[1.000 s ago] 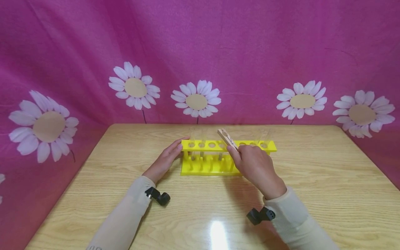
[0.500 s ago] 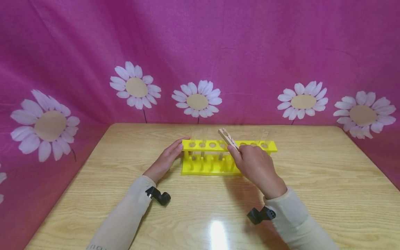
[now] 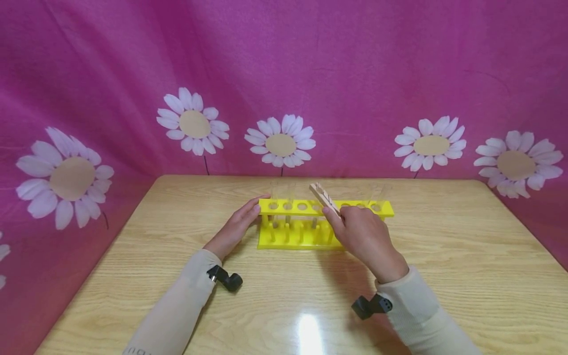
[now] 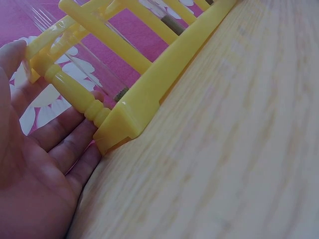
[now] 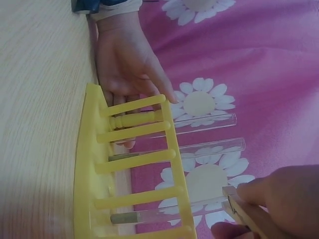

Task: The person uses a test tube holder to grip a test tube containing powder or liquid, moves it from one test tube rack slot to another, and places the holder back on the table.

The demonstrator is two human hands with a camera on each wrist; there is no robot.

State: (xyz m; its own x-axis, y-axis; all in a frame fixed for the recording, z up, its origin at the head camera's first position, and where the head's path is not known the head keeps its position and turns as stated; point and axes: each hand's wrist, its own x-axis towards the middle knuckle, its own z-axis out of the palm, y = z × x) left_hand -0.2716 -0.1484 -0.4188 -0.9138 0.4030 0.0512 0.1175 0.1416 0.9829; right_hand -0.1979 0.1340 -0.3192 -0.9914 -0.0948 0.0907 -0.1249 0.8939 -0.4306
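At the middle of the wooden table (image 3: 177,276), the right hand (image 3: 361,236) is pinching a wooden clamp (image 3: 324,196), its long axis slanting up and away over the yellow rack (image 3: 306,241). The left hand (image 3: 235,228) is lying flat-fingered against the rack's left end, with bare tabletop lying to either side.

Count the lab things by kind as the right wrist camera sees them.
yellow rack: 1
glass test tubes: 3, one of them in the clamp
wooden clamp: 1
Total: 5. The head view is too faint to tell whether more tubes stand further right.
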